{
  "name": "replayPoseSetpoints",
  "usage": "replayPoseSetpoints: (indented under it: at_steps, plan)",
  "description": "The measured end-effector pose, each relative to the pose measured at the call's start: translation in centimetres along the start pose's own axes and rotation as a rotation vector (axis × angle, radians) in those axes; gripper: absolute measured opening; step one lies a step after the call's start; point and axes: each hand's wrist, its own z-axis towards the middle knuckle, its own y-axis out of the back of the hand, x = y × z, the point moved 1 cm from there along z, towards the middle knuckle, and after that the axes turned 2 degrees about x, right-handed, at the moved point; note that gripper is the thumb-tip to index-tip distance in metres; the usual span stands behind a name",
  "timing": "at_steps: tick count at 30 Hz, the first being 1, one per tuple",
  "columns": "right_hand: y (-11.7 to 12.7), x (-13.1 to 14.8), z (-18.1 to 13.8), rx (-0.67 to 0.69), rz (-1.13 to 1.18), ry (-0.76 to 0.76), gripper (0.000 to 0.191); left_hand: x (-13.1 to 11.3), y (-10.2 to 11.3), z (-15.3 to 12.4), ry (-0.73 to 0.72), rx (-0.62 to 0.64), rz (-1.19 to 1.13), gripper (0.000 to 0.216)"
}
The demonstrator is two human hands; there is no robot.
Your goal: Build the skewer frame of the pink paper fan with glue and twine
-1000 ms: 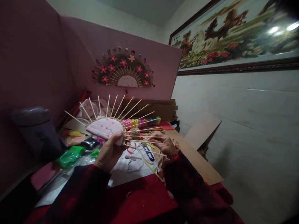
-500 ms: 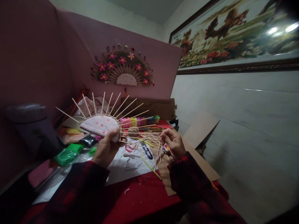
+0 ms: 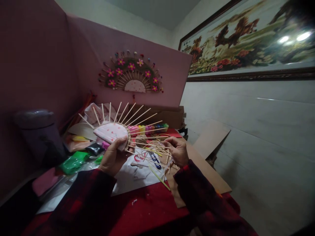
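My left hand (image 3: 115, 159) grips the lower right corner of a half-round fan piece (image 3: 112, 132), thumb on its pink dotted cloth and fingers behind. Thin wooden sticks (image 3: 134, 114) spread out from its curved, cord-edged rim. At the ends of the lowest sticks, my right hand (image 3: 177, 151) has its fingertips pinched together. Whatever lies between those fingertips is too small to make out. Below and beside this hand, several loose sticks (image 3: 157, 144) lie in a pile. A blue-handled cutter (image 3: 155, 161) rests on white paper (image 3: 130, 183) under the fan piece.
A finished-looking flowered fan (image 3: 131, 73) hangs on the pink board behind. Clay packets (image 3: 75, 162) and a lidded container (image 3: 36, 134) stand left. A twine ball (image 3: 141, 140) and colourful clay tubs (image 3: 147, 128) lie behind the sticks. Cardboard (image 3: 201, 167) covers the right side over red cloth (image 3: 147, 209).
The fan piece has shifted slightly right and turned a little in my left hand. My right hand has moved left, to the tips of the lower sticks.
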Motion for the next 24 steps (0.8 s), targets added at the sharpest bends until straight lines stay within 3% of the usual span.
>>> replayPoseSetpoints:
  at_steps: [9,18,24]
  plan:
    - [-4.9,-1.4,1.2,0.028,-0.036,-0.16,0.022,0.9,0.4,-0.4,0.246,0.098,0.022,0.009]
    - [-6.3,-2.5,1.0,-0.119,-0.054,-0.195,0.026,1.1,0.2,-0.5,0.248,0.248,0.093,0.016]
    - [-6.0,-2.5,0.4,-0.215,-0.193,-0.155,0.028,1.2,0.0,-0.6,0.219,0.252,0.189,0.014]
